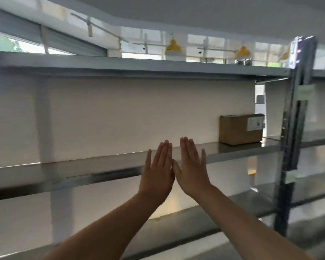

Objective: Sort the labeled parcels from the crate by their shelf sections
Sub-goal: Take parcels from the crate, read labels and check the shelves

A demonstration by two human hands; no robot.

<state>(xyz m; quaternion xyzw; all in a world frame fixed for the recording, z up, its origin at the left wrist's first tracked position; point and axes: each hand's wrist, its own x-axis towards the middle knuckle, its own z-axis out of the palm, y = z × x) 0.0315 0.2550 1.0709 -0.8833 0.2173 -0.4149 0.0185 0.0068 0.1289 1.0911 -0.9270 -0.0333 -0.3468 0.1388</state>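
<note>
Both the left hand [158,171] and the right hand [192,169] are raised flat with fingers straight and thumbs about touching, holding nothing. One labeled parcel [240,131] sits on the shelf [83,171] up and right of the right hand, beside the upright post [293,128] (the crate is out of view). A careless reach rightward could shove that parcel or clip the post. Left of the hands the board runs bare, with good headroom under the upper shelf [120,69].

Grey steel shelving [83,171] runs 9 to 3 o'clock, upright post [293,119] at 3. White wall [120,113] behind. High windows [195,42] at 12, daylight in. Yellow pendant lamps [173,46] at 1. Roller shutter [68,42] at 10.
</note>
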